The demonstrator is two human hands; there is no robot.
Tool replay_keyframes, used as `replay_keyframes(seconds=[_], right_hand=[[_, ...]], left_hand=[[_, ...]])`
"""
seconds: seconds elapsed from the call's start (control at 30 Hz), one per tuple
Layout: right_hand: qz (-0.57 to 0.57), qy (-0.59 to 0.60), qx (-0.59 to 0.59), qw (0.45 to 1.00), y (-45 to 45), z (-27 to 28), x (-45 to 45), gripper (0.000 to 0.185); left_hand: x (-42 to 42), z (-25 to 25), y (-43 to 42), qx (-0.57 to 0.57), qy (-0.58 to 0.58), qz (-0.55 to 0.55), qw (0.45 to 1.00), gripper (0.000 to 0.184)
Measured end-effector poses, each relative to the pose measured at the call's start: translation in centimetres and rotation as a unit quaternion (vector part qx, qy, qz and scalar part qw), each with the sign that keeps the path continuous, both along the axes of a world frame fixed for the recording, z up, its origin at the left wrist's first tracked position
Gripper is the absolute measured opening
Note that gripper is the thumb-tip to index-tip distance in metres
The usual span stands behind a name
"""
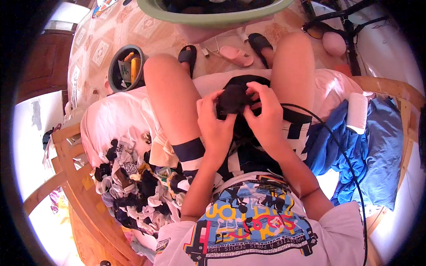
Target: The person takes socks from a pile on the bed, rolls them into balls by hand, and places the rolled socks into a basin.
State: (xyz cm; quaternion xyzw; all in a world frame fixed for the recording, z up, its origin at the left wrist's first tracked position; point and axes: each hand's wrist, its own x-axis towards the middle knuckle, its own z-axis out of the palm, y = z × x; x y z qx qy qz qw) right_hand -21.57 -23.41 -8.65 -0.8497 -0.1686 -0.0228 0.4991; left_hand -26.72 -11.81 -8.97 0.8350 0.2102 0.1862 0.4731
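Over my lap, a bunched black sock [234, 99] is held up between both hands. My left hand [214, 120] is closed on its left side, thumb and fingers pinching the fabric. On the other side my right hand [266, 116] grips it with curled fingers and the thumb below. More black fabric [242, 128] lies under the hands, against dark-and-white shorts; where one piece ends and another begins, I cannot tell. Left of my thigh on the bed is a large heap of socks [137, 190], mostly black, white and grey, many balled up.
Ahead on the floor stands a green basin [217, 17] with dark items inside. A grey bin [126, 68] is by the bed's left edge. Blue cloth [377, 155] and a white roll [356, 113] lie right. A black cable [341, 148] runs past my right arm.
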Motion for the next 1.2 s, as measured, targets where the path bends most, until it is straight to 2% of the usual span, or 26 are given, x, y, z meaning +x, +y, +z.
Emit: replay_keyframes(seconds=[0.13,0.17,0.2,0.23,0.27,0.3,0.33,0.37,0.4,0.43,0.47,0.5,0.53,0.57,0.6,0.63,0.7,0.83,0.87,0.93,1.0,1.03,1.1,1.13,1.2], right_hand=[[-0.003,0.055,0.013,0.998,-0.5,0.5,0.2,0.042],[-0.001,0.171,0.104,0.98,-0.8,0.1,0.5,0.038],[0.001,0.284,0.194,0.939,-1.0,-0.1,0.9,0.035],[0.004,0.358,0.261,0.896,-1.2,-0.1,1.2,0.03],[0.005,0.358,0.261,0.896,-1.4,0.0,1.3,0.03],[0.015,0.43,0.343,0.835,-1.6,0.2,1.4,0.029],[0.024,0.495,0.419,0.761,-1.8,0.3,1.4,0.029],[0.024,0.495,0.419,0.761,-2.2,-0.3,1.4,0.029],[0.066,0.515,0.494,0.697,-2.2,-1.0,1.5,0.029],[0.108,0.53,0.562,0.626,-2.4,-1.6,1.5,0.03],[0.107,0.53,0.562,0.626,-2.6,-2.1,1.4,0.03],[0.134,0.548,0.576,0.592,-2.5,-1.9,1.4,0.028],[0.162,0.565,0.588,0.556,-2.3,-1.8,1.4,0.027],[0.161,0.565,0.588,0.556,-2.0,-1.6,1.3,0.027],[0.14,0.559,0.576,0.58,-1.3,-0.8,1.1,0.025],[0.118,0.552,0.563,0.603,-0.9,-0.4,1.1,0.024],[0.132,0.552,0.554,0.609,-1.2,-0.6,1.5,0.023],[0.192,0.539,0.559,0.6,-1.4,-1.9,2.0,0.026],[0.191,0.539,0.56,0.6,-1.6,-2.0,1.9,0.026],[0.123,0.502,0.47,0.715,-1.7,-1.4,1.7,0.022],[0.109,0.487,0.469,0.729,-1.9,-0.9,1.9,0.019],[0.093,0.471,0.467,0.742,-1.9,-0.8,2.0,0.017],[0.085,0.45,0.469,0.755,-1.8,-0.8,2.0,0.018],[0.077,0.429,0.469,0.768,-1.7,-0.7,2.0,0.019],[0.063,0.411,0.459,0.785,-1.3,0.0,1.8,0.021]], left_hand=[[-0.2,-0.5,0.2,0.002,0.044,0.01,0.999,0.041],[0.0,-0.5,0.5,-0.181,0.04,0.019,0.983,0.038],[0.2,-0.5,0.9,-0.357,0.034,0.028,0.933,0.035],[0.2,-0.6,1.2,-0.357,0.034,0.029,0.933,0.035],[0.2,-0.9,1.4,-0.443,0.032,0.022,0.896,0.033],[0.2,-1.2,1.7,-0.527,0.031,0.015,0.849,0.031],[0.0,-1.7,2.1,-0.527,0.031,0.015,0.849,0.031],[-0.1,-2.3,2.5,-0.586,0.027,-0.032,0.81,0.033],[-0.1,-2.2,2.8,-0.64,0.022,-0.079,0.764,0.037],[-0.2,-2.0,2.9,-0.64,0.022,-0.079,0.764,0.037],[-0.5,-1.6,2.9,-0.676,0.019,-0.07,0.733,0.04],[-0.6,-1.2,2.9,-0.711,0.015,-0.06,0.701,0.042],[-0.5,-1.1,3.0,-0.711,0.015,-0.06,0.701,0.042],[-0.5,-1.0,3.1,-0.741,0.009,-0.059,0.668,0.04],[-0.5,-0.9,3.1,-0.771,0.002,-0.058,0.634,0.039],[-0.4,-0.8,3.0,-0.771,0.003,-0.059,0.634,0.039],[-0.3,-0.7,2.6,-0.805,-0.009,-0.034,0.593,0.038],[-0.1,-1.4,2.1,-0.805,-0.025,-0.028,0.592,0.037],[0.0,-1.5,2.1,-0.798,-0.009,-0.031,0.601,0.037],[0.1,-0.9,2.0,-0.79,0.006,-0.033,0.612,0.037],[0.6,-0.1,1.3,-0.738,0.001,-0.032,0.674,0.036],[0.7,-0.1,1.2,-0.738,0.0,-0.032,0.675,0.036],[0.8,-0.3,0.9,-0.669,-0.035,-0.039,0.742,0.035],[0.7,-0.4,0.7,-0.669,-0.035,-0.039,0.741,0.035],[0.4,-0.7,0.5,-0.576,-0.016,0.002,0.817,0.032]])
